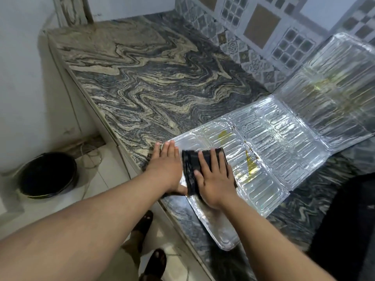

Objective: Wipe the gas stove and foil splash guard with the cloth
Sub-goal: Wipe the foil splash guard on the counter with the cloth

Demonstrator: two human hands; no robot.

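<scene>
The foil splash guard (284,138) lies unfolded across the swirled granite counter (152,82), its far panel leaning up against the tiled wall. Yellow stains mark its near panels. A dark folded cloth (189,171) sits on the near left panel. My right hand (215,179) presses flat on the cloth with straight fingers. My left hand (166,169) lies flat on the foil's left edge and the counter, just left of the cloth. The gas stove (345,220) shows only as a dark shape at the lower right.
A black bucket (47,175) stands on the floor tiles to the left, below the counter. My sandalled feet (154,258) are by the counter's front edge. Patterned wall tiles (253,27) back the counter.
</scene>
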